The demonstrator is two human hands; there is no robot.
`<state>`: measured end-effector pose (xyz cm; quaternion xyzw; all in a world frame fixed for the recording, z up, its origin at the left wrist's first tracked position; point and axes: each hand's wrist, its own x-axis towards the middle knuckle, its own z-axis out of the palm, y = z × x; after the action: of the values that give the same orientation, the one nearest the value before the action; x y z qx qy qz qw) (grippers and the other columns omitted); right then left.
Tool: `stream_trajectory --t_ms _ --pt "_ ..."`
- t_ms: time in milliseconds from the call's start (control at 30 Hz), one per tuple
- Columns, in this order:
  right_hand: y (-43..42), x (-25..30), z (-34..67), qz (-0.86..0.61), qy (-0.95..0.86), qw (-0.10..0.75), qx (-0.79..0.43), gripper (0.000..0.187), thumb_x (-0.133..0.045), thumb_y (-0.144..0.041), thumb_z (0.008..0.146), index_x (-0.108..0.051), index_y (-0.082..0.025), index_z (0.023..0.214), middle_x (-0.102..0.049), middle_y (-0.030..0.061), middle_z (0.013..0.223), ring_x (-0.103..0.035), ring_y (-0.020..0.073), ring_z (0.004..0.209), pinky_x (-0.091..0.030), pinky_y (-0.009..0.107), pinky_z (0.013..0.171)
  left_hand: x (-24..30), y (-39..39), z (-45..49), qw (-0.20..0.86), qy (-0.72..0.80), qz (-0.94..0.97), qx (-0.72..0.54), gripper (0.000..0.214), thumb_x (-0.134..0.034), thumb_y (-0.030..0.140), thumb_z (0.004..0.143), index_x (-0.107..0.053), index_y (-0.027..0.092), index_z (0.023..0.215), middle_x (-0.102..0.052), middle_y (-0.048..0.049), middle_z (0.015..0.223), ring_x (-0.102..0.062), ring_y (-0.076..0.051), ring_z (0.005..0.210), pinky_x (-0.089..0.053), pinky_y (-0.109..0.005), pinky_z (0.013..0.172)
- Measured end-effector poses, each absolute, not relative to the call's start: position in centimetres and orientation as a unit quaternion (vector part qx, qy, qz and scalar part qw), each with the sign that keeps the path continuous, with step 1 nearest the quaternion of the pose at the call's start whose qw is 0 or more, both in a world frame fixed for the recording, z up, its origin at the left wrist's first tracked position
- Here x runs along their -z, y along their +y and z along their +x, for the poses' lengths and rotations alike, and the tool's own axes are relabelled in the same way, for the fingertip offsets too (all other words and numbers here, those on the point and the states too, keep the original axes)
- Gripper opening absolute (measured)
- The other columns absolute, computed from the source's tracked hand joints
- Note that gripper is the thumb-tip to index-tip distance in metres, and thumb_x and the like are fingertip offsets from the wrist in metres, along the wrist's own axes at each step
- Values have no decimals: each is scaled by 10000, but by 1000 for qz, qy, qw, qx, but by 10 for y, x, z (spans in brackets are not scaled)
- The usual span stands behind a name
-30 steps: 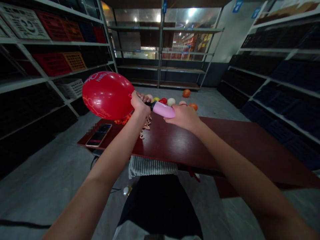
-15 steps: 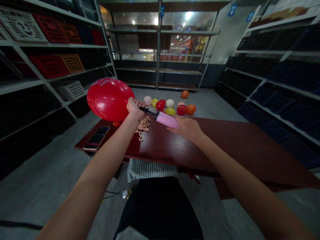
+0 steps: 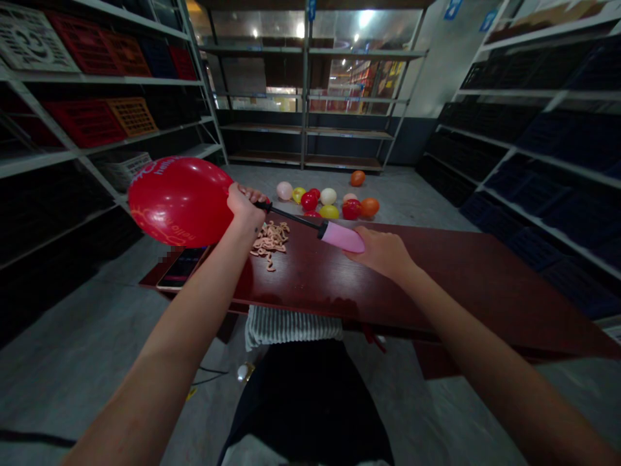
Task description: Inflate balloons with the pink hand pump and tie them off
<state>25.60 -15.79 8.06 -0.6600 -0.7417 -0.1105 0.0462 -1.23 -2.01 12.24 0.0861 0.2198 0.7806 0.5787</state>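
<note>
A large red balloon (image 3: 182,200) with printed lettering bulges out to the left of my left hand (image 3: 246,202). That hand is closed around the balloon's neck and the black end of a hand pump. My right hand (image 3: 381,254) grips the pump's pink barrel (image 3: 342,237). Between my hands a length of the black pump rod (image 3: 295,218) shows. Below the rod, a pile of pale, curly uninflated balloons (image 3: 272,239) lies on the dark red table (image 3: 310,278). The balloon's neck is hidden by my left fingers.
A phone (image 3: 182,266) lies at the table's left end, partly behind my left forearm. Several inflated balloons (image 3: 328,196) rest on the floor beyond the table. Shelves with crates (image 3: 87,123) stand left; more racks (image 3: 548,149) stand right. A grey ribbed cushion (image 3: 294,325) is at the near edge.
My hands have moved farther apart, so more of the black rod shows. The red balloon and my left hand have shifted left, my right hand with the pink barrel right.
</note>
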Motion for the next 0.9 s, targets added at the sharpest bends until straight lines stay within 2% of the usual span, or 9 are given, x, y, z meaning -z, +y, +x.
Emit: stream_trajectory --t_ms 300,400,600,900 --pt "-147 -86 237 -652 -748 69 97 535 -567 -641 878 -630 -180 1141 -765 141 997 -740 322 876 -502 372 720 -119 -41 27 570 203 108 -789 409 -439 216 1002 -262 210 634 -236 74 452 -234 -75 334 -209 -236 397" --pt "-144 -88 222 -651 -749 100 74 529 -583 -644 859 -628 -192 1130 -768 126 1009 -739 301 885 -500 355 723 -114 -50 48 592 196 124 -772 437 -451 241 1012 -252 206 624 -215 73 453 -225 -76 334 -192 -243 396" --pt "-139 -75 210 -669 -733 106 59 488 -577 -637 869 -629 -206 1092 -774 113 1012 -747 301 904 -497 341 702 -109 -53 61 621 207 138 -743 449 -425 204 1009 -242 205 599 -210 71 442 -222 -74 323 -178 -238 380" --pt "-135 -33 214 -668 -728 135 76 457 -571 -599 907 -611 -237 1185 -762 108 1122 -752 311 938 -504 342 697 -88 -34 53 606 263 123 -741 403 -493 217 947 -277 216 607 -238 83 443 -243 -83 312 -212 -230 370"
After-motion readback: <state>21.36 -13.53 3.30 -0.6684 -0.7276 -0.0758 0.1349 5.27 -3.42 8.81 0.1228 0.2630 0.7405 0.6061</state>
